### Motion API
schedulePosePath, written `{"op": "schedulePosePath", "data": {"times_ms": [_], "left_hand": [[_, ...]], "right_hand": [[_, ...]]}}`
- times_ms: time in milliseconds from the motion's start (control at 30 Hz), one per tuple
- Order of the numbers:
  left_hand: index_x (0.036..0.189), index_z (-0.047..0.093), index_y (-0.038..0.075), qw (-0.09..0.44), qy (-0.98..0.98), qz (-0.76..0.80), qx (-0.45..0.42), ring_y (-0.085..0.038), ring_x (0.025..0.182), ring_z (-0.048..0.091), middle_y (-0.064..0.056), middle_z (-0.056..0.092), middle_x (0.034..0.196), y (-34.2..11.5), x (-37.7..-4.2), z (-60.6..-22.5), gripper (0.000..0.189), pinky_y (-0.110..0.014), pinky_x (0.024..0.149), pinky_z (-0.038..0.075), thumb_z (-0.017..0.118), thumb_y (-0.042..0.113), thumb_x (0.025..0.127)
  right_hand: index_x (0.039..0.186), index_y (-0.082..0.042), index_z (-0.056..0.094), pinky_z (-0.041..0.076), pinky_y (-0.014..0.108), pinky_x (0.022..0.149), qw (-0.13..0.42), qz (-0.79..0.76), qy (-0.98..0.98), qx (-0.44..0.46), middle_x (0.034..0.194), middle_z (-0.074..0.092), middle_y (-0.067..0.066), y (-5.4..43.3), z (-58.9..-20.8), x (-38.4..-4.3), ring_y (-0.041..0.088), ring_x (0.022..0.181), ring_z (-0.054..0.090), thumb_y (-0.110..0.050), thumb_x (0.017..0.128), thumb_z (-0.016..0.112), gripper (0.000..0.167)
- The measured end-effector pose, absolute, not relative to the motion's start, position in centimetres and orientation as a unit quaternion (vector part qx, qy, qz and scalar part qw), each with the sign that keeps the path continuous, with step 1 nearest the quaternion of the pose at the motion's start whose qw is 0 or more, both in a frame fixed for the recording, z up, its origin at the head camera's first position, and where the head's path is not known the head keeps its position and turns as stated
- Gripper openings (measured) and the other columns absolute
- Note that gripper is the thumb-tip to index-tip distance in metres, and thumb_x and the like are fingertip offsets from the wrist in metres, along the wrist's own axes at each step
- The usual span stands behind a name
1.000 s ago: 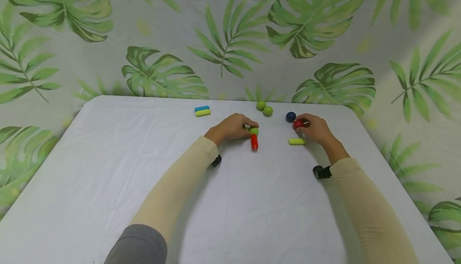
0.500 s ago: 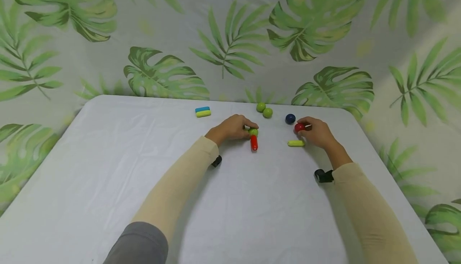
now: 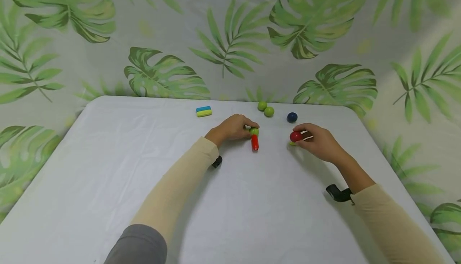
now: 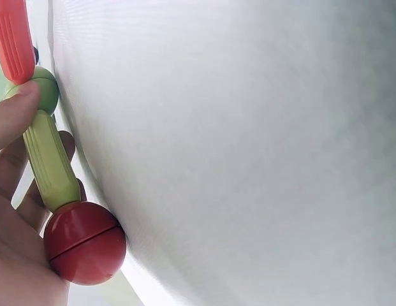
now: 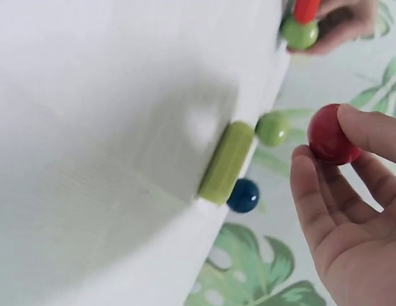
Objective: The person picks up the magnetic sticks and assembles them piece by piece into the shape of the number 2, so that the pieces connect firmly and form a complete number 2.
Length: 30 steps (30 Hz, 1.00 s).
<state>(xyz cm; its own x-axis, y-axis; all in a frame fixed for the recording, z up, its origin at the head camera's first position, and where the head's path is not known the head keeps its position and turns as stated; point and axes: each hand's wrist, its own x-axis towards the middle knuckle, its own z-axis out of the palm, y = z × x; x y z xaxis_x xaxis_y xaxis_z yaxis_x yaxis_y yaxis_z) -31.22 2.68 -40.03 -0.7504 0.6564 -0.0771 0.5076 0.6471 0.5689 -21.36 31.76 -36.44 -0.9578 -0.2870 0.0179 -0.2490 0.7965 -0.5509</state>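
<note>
My left hand (image 3: 230, 127) pinches a green ball (image 4: 46, 90) between thumb and fingers. The ball links a red rod (image 3: 255, 143) to a yellow-green rod (image 4: 52, 162), whose other end meets a red ball (image 4: 86, 243) by the palm. In the head view that second rod and its ball are hidden behind the hand. My right hand (image 3: 317, 141) holds another red ball (image 5: 330, 135) at its fingertips, raised over the table. Below it lies a loose yellow-green rod (image 5: 227, 163), mostly covered by the hand and ball in the head view.
A dark blue ball (image 3: 292, 117) sits behind the right hand. Two green balls, one at the front (image 3: 269, 112), stand near the table's back edge. Further left, a blue rod (image 3: 203, 108) and a yellow-green rod (image 3: 204, 113) lie side by side on the white table (image 3: 230, 216).
My right hand has drawn the red ball away from the blue ball, toward me, until it overlaps the loose yellow-green rod. The left hand has stayed nearly still.
</note>
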Motion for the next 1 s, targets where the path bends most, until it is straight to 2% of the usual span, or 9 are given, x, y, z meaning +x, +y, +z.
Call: {"op": "schedulePosePath", "data": {"times_ms": [200, 300, 467, 633, 1000], "left_hand": [[0.134, 0.064, 0.025, 0.134, 0.9, 0.266, 0.319, -0.016, 0.105, 0.052, 0.001, 0.064, 0.137, 2.8, -31.2, -39.8, 0.042, -0.031, 0.098, 0.045, 0.07, 0.02, 0.093], [0.134, 0.064, 0.025, 0.135, 0.9, 0.267, 0.316, -0.017, 0.104, 0.052, 0.0, 0.064, 0.137, 2.8, -31.2, -39.7, 0.042, -0.031, 0.096, 0.045, 0.07, 0.019, 0.092], [0.135, 0.064, 0.026, 0.141, 0.901, 0.264, 0.314, -0.017, 0.105, 0.052, -0.001, 0.063, 0.139, 2.8, -31.4, -39.7, 0.043, -0.032, 0.097, 0.045, 0.069, 0.019, 0.093], [0.134, 0.064, 0.025, 0.143, 0.901, 0.266, 0.311, -0.017, 0.104, 0.051, -0.001, 0.064, 0.137, 2.7, -31.5, -39.8, 0.042, -0.032, 0.097, 0.045, 0.07, 0.019, 0.092], [0.133, 0.065, 0.026, 0.143, 0.902, 0.265, 0.31, -0.016, 0.103, 0.051, 0.0, 0.065, 0.135, 2.8, -31.3, -39.9, 0.042, -0.032, 0.097, 0.044, 0.071, 0.02, 0.092]], "right_hand": [[0.125, -0.006, 0.06, 0.058, 0.03, 0.087, 0.061, -0.334, 0.926, -0.167, 0.13, 0.062, 0.018, 31.1, -36.4, -17.6, 0.032, 0.11, 0.066, -0.006, 0.089, 0.071, 0.037], [0.124, -0.008, 0.061, 0.057, 0.025, 0.086, 0.089, -0.354, 0.915, -0.174, 0.129, 0.062, 0.017, 30.5, -37.0, -16.4, 0.029, 0.109, 0.067, -0.005, 0.089, 0.072, 0.037], [0.125, -0.006, 0.06, 0.057, 0.025, 0.087, 0.129, -0.368, 0.901, -0.191, 0.124, 0.064, 0.014, 29.1, -37.8, -15.4, 0.026, 0.108, 0.067, -0.006, 0.089, 0.071, 0.038], [0.126, -0.004, 0.06, 0.057, 0.026, 0.087, 0.139, -0.369, 0.894, -0.211, 0.123, 0.065, 0.014, 28.0, -38.0, -15.3, 0.027, 0.107, 0.067, -0.006, 0.089, 0.071, 0.039], [0.122, -0.012, 0.063, 0.056, 0.027, 0.084, 0.187, -0.38, 0.89, -0.171, 0.125, 0.064, 0.012, 26.8, -38.9, -15.7, 0.025, 0.107, 0.064, -0.01, 0.09, 0.069, 0.033]]}}
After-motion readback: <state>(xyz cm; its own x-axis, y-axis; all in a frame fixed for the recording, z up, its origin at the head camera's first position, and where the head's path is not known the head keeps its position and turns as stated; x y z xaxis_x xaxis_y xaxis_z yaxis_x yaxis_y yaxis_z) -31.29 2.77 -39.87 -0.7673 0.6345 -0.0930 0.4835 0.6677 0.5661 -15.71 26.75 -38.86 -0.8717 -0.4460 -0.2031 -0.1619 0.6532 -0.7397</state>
